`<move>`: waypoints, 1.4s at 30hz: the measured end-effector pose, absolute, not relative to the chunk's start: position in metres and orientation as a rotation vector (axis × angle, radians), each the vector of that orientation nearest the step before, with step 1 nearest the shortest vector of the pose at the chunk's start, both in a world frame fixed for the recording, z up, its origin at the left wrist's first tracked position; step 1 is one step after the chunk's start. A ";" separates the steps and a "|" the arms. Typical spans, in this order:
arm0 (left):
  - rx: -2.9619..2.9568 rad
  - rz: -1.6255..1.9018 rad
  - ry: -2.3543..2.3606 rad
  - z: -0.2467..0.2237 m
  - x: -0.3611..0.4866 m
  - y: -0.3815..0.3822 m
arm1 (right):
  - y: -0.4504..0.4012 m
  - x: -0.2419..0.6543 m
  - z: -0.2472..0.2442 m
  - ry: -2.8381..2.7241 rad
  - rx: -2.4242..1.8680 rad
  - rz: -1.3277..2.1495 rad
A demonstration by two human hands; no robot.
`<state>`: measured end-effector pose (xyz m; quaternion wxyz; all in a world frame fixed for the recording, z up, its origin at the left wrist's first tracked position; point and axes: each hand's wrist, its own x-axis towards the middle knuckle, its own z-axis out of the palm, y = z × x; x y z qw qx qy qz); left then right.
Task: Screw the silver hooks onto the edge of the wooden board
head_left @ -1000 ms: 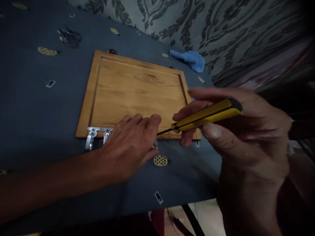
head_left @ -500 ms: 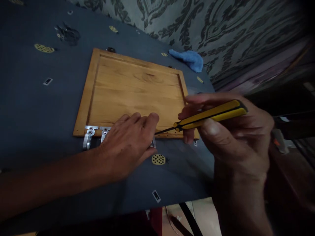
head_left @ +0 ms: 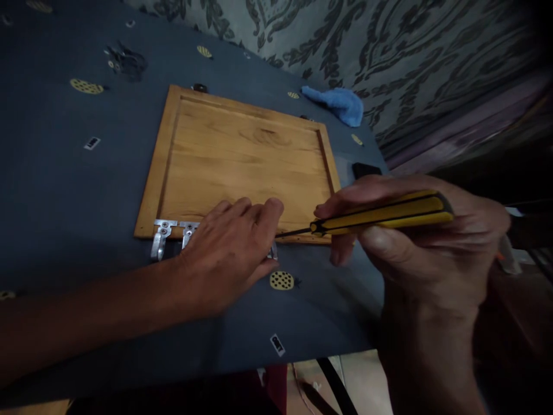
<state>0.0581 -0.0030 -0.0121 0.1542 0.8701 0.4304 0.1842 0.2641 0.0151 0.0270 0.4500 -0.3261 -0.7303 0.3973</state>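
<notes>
A framed wooden panel (head_left: 246,161) lies flat, with metal hinges (head_left: 162,233) along its near edge. My left hand (head_left: 231,248) rests over that edge, fingers curled down on a metal hinge (head_left: 273,251) that is mostly hidden beneath it. In my right hand (head_left: 423,253) is a screwdriver (head_left: 384,214) with a yellow and black handle, gripped between thumb and fingers. Its shaft runs nearly level towards the left hand, and the tip is hidden behind the left fingers.
The panel is on a table with a dark blue patterned cover (head_left: 116,184). A blue cloth (head_left: 337,105) lies near the patterned wall. Dark metal pieces (head_left: 125,62) sit at the far left, and a black object (head_left: 365,170) lies right of the panel.
My right hand has shifted right and slightly down, and the screwdriver handle has turned and lies more level. My left hand keeps its place on the panel edge. The whole view has shifted slightly.
</notes>
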 end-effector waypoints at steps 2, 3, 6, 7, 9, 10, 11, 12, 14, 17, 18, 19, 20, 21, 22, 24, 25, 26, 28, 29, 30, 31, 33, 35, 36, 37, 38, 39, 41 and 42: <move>2.491 0.540 1.246 -0.012 0.058 -0.003 | 0.014 0.259 0.024 -1.791 -0.770 0.893; 2.487 0.546 1.247 -0.012 0.058 -0.003 | 0.012 0.255 0.022 -1.772 -0.770 0.859; 2.473 0.552 1.233 -0.013 0.058 -0.003 | 0.009 0.244 0.022 -1.736 -0.830 0.792; 2.475 0.555 1.226 -0.013 0.058 -0.003 | 0.008 0.241 0.023 -1.735 -0.866 0.773; 2.487 0.561 1.220 -0.014 0.057 -0.003 | 0.009 0.240 0.027 -1.749 -0.924 0.764; 2.492 0.561 1.218 -0.014 0.057 -0.003 | 0.009 0.241 0.029 -1.759 -0.945 0.795; 2.494 0.555 1.216 -0.014 0.057 -0.003 | 0.010 0.242 0.031 -1.762 -0.965 0.843; 2.493 0.543 1.216 -0.014 0.057 -0.003 | 0.011 0.243 0.033 -1.762 -0.975 0.897; 2.488 0.518 1.220 -0.013 0.057 -0.002 | 0.011 0.244 0.034 -1.749 -0.968 0.973; 2.484 0.473 1.227 -0.011 0.057 -0.002 | 0.010 0.240 0.031 -1.700 -0.915 0.982; 2.474 0.458 1.229 -0.011 0.057 -0.002 | 0.010 0.237 0.030 -1.680 -0.901 0.968; 2.462 0.443 1.228 -0.011 0.057 -0.002 | 0.010 0.235 0.029 -1.664 -0.892 0.953; 2.452 0.434 1.228 -0.011 0.058 -0.003 | 0.010 0.234 0.028 -1.653 -0.887 0.943; 2.447 0.436 1.226 -0.011 0.058 -0.003 | 0.011 0.233 0.028 -1.650 -0.887 0.939; 2.447 0.447 1.227 -0.012 0.058 -0.003 | 0.012 0.233 0.029 -1.656 -0.894 0.944; 2.459 0.465 1.238 -0.012 0.058 -0.002 | 0.015 0.238 0.030 -1.702 -0.882 0.982; 2.463 0.470 1.246 -0.012 0.058 -0.002 | 0.017 0.242 0.031 -1.728 -0.874 1.016; 2.464 0.471 1.249 -0.012 0.058 -0.002 | 0.018 0.246 0.031 -1.746 -0.862 1.050; 2.458 0.464 1.247 -0.011 0.058 -0.002 | 0.020 0.253 0.031 -1.760 -0.842 1.090; 2.457 0.465 1.246 -0.011 0.058 -0.002 | 0.020 0.255 0.030 -1.755 -0.846 1.077; 2.460 0.470 1.245 -0.011 0.058 -0.002 | 0.019 0.255 0.029 -1.738 -0.869 1.038; 2.465 0.479 1.247 -0.011 0.058 -0.003 | 0.018 0.254 0.028 -1.723 -0.883 0.987; 2.477 0.504 1.247 -0.012 0.058 -0.003 | 0.015 0.249 0.025 -1.699 -0.895 0.896; 2.478 0.512 1.241 -0.012 0.057 -0.003 | 0.012 0.242 0.023 -1.661 -0.877 0.869; 2.477 0.512 1.239 -0.012 0.057 -0.003 | 0.011 0.239 0.022 -1.642 -0.865 0.874; 2.475 0.509 1.239 -0.012 0.057 -0.003 | 0.010 0.236 0.021 -1.629 -0.853 0.877; 2.474 0.507 1.237 -0.012 0.057 -0.003 | 0.009 0.236 0.021 -1.628 -0.854 0.872; 2.471 0.502 1.238 -0.011 0.057 -0.003 | 0.009 0.236 0.022 -1.643 -0.855 0.864; 2.460 0.488 1.238 -0.010 0.058 -0.002 | 0.011 0.240 0.024 -1.698 -0.874 0.855; 2.453 0.476 1.239 -0.010 0.058 -0.002 | 0.012 0.244 0.025 -1.727 -0.885 0.862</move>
